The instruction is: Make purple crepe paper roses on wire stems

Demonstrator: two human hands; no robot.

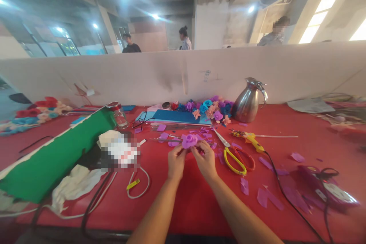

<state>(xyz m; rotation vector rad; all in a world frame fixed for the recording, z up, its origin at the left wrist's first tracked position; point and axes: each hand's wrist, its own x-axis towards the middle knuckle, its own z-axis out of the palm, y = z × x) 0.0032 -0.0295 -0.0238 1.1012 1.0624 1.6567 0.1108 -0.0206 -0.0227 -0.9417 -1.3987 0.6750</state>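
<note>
Between my two hands is a purple paper flower (189, 141), held up over the middle of the table. My left hand (176, 161) pinches its lower left side, and the fingers of my right hand (204, 159) close on its right side. Purple paper pieces (205, 135) and thin stems lie just behind the flower. To the right of my right hand rest scissors (235, 160) with one yellow and one red handle loop. Past them lies a yellow glue gun (251, 140) with a clear glue stick in its back.
A steel jug (249, 101) stands at the back beside a heap of paper flowers (213, 109) and blue sheets (180, 116). On the left are a green board (60, 156), a glass jar (118, 116) and cables. Purple scraps and a power strip (328, 187) lie right.
</note>
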